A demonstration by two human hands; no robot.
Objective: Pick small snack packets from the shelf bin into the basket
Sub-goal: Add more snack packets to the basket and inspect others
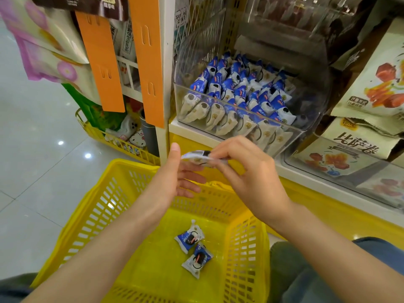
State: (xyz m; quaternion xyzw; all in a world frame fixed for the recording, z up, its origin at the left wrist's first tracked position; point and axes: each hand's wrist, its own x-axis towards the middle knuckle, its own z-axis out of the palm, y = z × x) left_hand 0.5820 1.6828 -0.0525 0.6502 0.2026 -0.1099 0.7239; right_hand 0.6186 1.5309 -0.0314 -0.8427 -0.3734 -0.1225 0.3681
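While my two hands hang over the yellow basket [105, 204], two small packets lie on its floor below my wrists: the upper packet [189, 238] and the lower packet [197, 260], touching at a corner. Both are blue and white with a dark round cookie on them. Their words are too small to read.

My right hand [247, 178] pinches a third packet [196, 157] of the same kind, fingers curled round one end. My left hand [181, 178] is wide, fingers straight, thumb up, just under that packet. I cannot tell if it touches.

Past my fingers sits the clear shelf bin [293, 138], packed with rows of blue and white packets [240, 90].

Right of the bin are big cream bags [360, 147] with orange fruit pictures and bold writing I cannot read. Far left of my hands, a white cat face with a bow [136, 139] peeks from a yellow wire rack [98, 133], under two orange card strips [148, 62].
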